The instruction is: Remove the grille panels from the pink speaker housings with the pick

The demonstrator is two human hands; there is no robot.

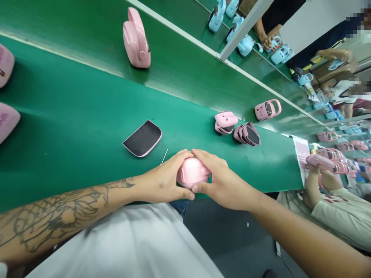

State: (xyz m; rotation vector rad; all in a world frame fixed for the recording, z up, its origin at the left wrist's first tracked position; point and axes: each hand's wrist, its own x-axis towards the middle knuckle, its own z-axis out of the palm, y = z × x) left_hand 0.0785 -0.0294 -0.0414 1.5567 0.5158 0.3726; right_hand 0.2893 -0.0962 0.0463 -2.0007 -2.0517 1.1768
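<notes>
Left hand (pixel 160 179), right hand (pixel 224 183) cupping pink case (pixel 193 172) at belt edge (pixel 275 190)

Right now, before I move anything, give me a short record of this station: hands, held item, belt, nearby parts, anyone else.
left hand: wrapped over one end of the pink plastic shell
right hand: gripping the shell's other end, thumb along its near side
surface: green conveyor belt
nearby: black-faced pink panel; stack of pink panels
farther belt: pink handbag
co-worker: hands on a pink car-shaped bag
</notes>
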